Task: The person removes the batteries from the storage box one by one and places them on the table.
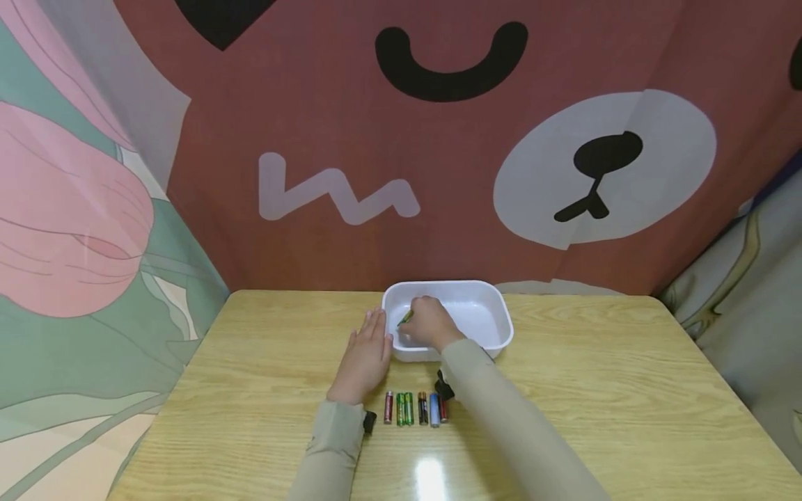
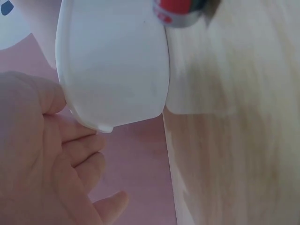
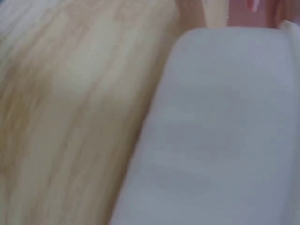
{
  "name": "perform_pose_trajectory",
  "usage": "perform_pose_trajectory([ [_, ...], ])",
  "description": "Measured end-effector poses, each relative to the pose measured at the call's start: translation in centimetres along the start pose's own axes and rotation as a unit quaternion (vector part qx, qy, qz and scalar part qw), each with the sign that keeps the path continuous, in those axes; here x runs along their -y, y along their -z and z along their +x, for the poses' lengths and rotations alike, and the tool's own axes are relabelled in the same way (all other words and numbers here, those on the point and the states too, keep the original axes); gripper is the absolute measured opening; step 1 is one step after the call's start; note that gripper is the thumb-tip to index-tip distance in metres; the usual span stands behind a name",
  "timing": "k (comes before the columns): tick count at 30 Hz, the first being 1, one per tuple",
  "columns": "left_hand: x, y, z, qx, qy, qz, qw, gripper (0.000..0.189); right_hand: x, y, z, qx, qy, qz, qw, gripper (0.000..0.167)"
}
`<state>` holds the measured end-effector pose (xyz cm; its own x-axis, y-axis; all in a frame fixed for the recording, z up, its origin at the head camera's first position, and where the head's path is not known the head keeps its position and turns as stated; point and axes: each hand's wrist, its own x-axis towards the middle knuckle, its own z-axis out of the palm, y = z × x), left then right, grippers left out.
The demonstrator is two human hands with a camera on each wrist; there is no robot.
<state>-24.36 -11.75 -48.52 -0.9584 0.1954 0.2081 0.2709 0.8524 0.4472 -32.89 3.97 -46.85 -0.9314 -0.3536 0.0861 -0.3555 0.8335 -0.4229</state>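
Inside the left part of a white plastic tub (image 1: pixel 476 320), my right hand (image 1: pixel 432 324) pinches a green battery (image 1: pixel 406 318). My left hand (image 1: pixel 365 355) lies along the tub's left side, its fingers extended and their tips right at the rim. In the left wrist view, the fingers (image 2: pixel 84 145) reach the rim of the white tub (image 2: pixel 117 70). The right wrist view has mostly the tub's outer wall (image 3: pixel 220 131), with the right hand out of sight behind it.
Nearer me on the wooden table (image 1: pixel 269 362) lies a row of batteries: a red one (image 1: pixel 388 408), two green ones (image 1: pixel 404 409), a dark one (image 1: pixel 422 409), a blue one (image 1: pixel 434 410) and another red one (image 1: pixel 443 410). A printed curtain (image 1: pixel 338 250) hangs behind the table.
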Motion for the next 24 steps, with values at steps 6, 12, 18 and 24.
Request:
perform_pose_trajectory([
  [6, 0.1, -0.3, 0.1, 0.005, 0.006, 0.002, 1.0000, 0.057, -0.4, 1.3, -1.3, -0.027, 0.027, 0.008, 0.9992, 0.031],
  [12, 0.2, -0.4, 0.1, 0.002, 0.002, -0.015, 0.9999, 0.057, 0.0, 2.1, -3.1, -0.032, 0.051, 0.028, 0.9978, 0.034],
  [18, 0.1, -0.4, 0.2, -0.004, -0.007, -0.012, 0.9999, 0.057, 0.3, 2.9, -4.8, -0.058, 0.065, 0.045, 0.9952, 0.041],
  [24, 0.0, -0.2, 0.0, 0.003, 0.003, -0.011, 0.9999, 0.058, 0.3, 3.3, -6.6, -0.074, 0.054, 0.088, 0.9919, 0.043],
])
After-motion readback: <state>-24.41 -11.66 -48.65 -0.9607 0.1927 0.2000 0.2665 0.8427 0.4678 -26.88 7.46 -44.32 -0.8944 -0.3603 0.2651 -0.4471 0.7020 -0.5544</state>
